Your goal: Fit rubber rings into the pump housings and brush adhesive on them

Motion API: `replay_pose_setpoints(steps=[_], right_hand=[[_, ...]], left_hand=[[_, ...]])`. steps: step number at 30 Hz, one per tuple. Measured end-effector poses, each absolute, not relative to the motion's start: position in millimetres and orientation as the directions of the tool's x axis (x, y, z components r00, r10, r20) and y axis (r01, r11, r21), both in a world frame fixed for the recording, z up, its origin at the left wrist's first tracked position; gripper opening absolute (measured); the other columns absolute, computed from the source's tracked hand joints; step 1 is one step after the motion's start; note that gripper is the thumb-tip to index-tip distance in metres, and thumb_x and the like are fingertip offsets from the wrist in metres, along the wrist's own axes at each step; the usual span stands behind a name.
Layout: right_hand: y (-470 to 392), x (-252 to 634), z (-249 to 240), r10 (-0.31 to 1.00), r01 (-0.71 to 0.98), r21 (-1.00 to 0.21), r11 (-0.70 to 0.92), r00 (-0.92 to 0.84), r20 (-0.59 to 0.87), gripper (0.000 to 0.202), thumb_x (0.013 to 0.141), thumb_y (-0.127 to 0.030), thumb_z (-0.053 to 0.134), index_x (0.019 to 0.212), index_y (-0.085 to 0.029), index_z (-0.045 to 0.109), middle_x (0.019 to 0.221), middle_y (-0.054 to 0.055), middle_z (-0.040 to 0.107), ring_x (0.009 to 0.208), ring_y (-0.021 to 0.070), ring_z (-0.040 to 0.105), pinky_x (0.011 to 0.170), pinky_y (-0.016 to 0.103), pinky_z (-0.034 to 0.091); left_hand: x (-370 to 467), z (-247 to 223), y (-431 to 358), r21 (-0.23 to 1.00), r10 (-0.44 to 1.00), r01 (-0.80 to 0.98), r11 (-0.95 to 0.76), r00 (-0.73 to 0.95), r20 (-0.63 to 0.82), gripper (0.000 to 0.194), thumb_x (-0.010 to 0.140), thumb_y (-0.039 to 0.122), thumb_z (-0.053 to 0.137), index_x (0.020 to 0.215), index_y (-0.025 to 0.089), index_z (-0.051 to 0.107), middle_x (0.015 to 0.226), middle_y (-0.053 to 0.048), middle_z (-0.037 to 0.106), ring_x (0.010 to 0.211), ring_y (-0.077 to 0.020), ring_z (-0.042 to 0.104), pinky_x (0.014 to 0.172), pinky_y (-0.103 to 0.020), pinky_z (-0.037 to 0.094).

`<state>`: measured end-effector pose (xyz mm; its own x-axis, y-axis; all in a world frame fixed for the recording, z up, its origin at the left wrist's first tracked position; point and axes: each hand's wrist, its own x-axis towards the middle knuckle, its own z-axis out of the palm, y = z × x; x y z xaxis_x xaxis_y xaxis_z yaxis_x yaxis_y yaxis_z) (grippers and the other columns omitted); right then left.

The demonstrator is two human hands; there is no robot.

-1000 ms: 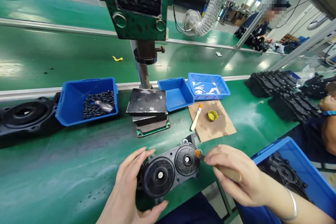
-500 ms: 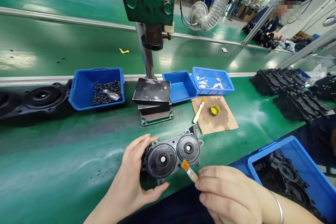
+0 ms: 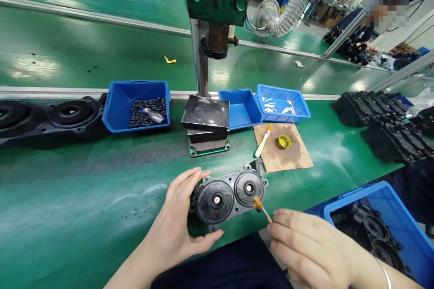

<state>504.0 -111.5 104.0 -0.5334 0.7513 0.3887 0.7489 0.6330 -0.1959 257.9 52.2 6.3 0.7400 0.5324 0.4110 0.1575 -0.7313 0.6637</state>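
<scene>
My left hand point(image 3: 185, 219) grips the left end of a black housing point(image 3: 233, 213) with two round discs, fingers over its far edge and thumb at its near edge. The larger disc point(image 3: 215, 216) is on the left, the smaller disc point(image 3: 249, 178) on the right, each with a pale centre. My right hand point(image 3: 305, 246) is closed round the handle of a small brush point(image 3: 263, 208). Its orange bristles are at the lower right rim of the smaller disc; whether they touch cannot be made out. Most of the handle is hidden by my fingers.
Beyond the housing, a yellow cap point(image 3: 283, 142) and another brush point(image 3: 263, 142) lie on cardboard point(image 3: 298, 158). Blue bins point(image 3: 135, 128) stand behind, around stacked metal blocks point(image 3: 205, 113). A green press point(image 3: 217, 0) hangs overhead. A blue crate point(image 3: 376, 189) holds black parts. A person point(image 3: 373, 22) works far right.
My right hand has carried the brush rightward along the housing, from between the discs to the smaller disc's lower right rim. The whole view has shifted slightly. My left hand keeps its grip.
</scene>
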Motion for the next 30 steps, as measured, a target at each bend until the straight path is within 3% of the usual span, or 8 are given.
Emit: replay_pose_setpoints(steps=[6, 12, 14, 16, 18, 20, 24, 30], right_hand=[[-110.0, 520.3, 97.1, 0.746, 0.786, -0.107, 0.609, -0.522, 0.414, 0.025, 0.099, -0.007, 0.042, 0.105, -0.003, 0.066, 0.099, 0.021, 0.074, 0.099, 0.0283, 0.073, 0.089, 0.043, 0.064], [-100.0, 531.2, 89.2, 0.779, 0.847, -0.103, 0.522, -0.425, 0.461, 0.026, 0.096, -0.006, 0.046, 0.118, -0.007, 0.061, 0.107, 0.021, 0.073, 0.108, 0.028, 0.071, 0.085, 0.044, 0.066], [-99.4, 531.6, 91.7, 0.807, 0.857, -0.201, 0.474, -0.333, 0.488, 0.032, 0.094, -0.003, 0.049, 0.123, -0.01, 0.058, 0.111, 0.02, 0.073, 0.109, 0.0263, 0.071, 0.087, 0.043, 0.065], [-99.3, 528.9, 94.6, 0.843, 0.813, -0.41, 0.414, -0.172, 0.51, 0.036, 0.093, -0.002, 0.053, 0.126, -0.015, 0.056, 0.111, 0.016, 0.072, 0.108, 0.0239, 0.072, 0.088, 0.04, 0.065], [-97.8, 523.8, 96.3, 0.866, 0.675, -0.632, 0.381, -0.019, 0.5, 0.038, 0.094, -0.001, 0.054, 0.127, -0.019, 0.053, 0.11, 0.013, 0.072, 0.104, 0.0219, 0.074, 0.087, 0.038, 0.065], [-93.5, 518.0, 96.6, 0.875, 0.518, -0.765, 0.382, 0.064, 0.48, 0.037, 0.096, -0.002, 0.054, 0.127, -0.021, 0.049, 0.111, 0.011, 0.072, 0.098, 0.0205, 0.075, 0.085, 0.038, 0.066], [-75.6, 509.9, 98.1, 0.932, 0.387, -0.861, 0.33, 0.01, 0.361, 0.03, 0.101, -0.007, 0.053, 0.126, -0.022, 0.046, 0.11, 0.01, 0.071, 0.099, 0.019, 0.074, 0.087, 0.037, 0.063], [-44.5, 504.5, 110.8, 0.953, 0.508, -0.81, 0.293, -0.221, 0.206, 0.018, 0.102, -0.011, 0.049, 0.118, -0.019, 0.046, 0.096, 0.006, 0.068, 0.084, 0.0134, 0.071, 0.075, 0.025, 0.059]], left_hand=[[257.4, 5.1, 52.3, 0.645, 0.529, 0.17, -0.745, 0.739, 0.417, 0.095, 0.087, 0.035, 0.072, 0.161, 0.016, 0.015, 0.146, -0.021, 0.05, 0.143, -0.0361, 0.038, 0.112, -0.058, 0.043], [257.0, 5.2, 51.1, 0.651, 0.554, 0.207, -0.731, 0.737, 0.387, 0.093, 0.088, 0.035, 0.071, 0.16, 0.016, 0.016, 0.144, -0.021, 0.051, 0.141, -0.0365, 0.04, 0.111, -0.058, 0.043], [256.8, 5.0, 51.1, 0.649, 0.553, 0.207, -0.733, 0.737, 0.389, 0.094, 0.087, 0.035, 0.072, 0.161, 0.018, 0.016, 0.143, -0.02, 0.052, 0.14, -0.0372, 0.041, 0.11, -0.059, 0.044], [256.5, 4.5, 51.4, 0.652, 0.552, 0.205, -0.73, 0.739, 0.387, 0.095, 0.086, 0.035, 0.072, 0.161, 0.019, 0.015, 0.144, -0.02, 0.052, 0.14, -0.0375, 0.041, 0.11, -0.059, 0.045], [256.1, 4.2, 51.7, 0.657, 0.55, 0.202, -0.726, 0.744, 0.379, 0.096, 0.086, 0.034, 0.072, 0.161, 0.019, 0.015, 0.144, -0.021, 0.051, 0.141, -0.0376, 0.04, 0.11, -0.059, 0.045], [256.0, 4.4, 52.0, 0.655, 0.542, 0.2, -0.729, 0.753, 0.373, 0.096, 0.086, 0.033, 0.073, 0.161, 0.019, 0.014, 0.145, -0.021, 0.05, 0.141, -0.0379, 0.04, 0.11, -0.06, 0.045], [256.3, 5.7, 52.3, 0.644, 0.528, 0.186, -0.742, 0.754, 0.391, 0.099, 0.085, 0.034, 0.074, 0.161, 0.02, 0.013, 0.144, -0.022, 0.051, 0.139, -0.0386, 0.041, 0.108, -0.062, 0.045], [255.5, 5.1, 51.7, 0.676, 0.543, 0.18, -0.714, 0.752, 0.373, 0.096, 0.085, 0.034, 0.073, 0.16, 0.018, 0.015, 0.146, -0.021, 0.049, 0.141, -0.0365, 0.039, 0.112, -0.059, 0.043]])
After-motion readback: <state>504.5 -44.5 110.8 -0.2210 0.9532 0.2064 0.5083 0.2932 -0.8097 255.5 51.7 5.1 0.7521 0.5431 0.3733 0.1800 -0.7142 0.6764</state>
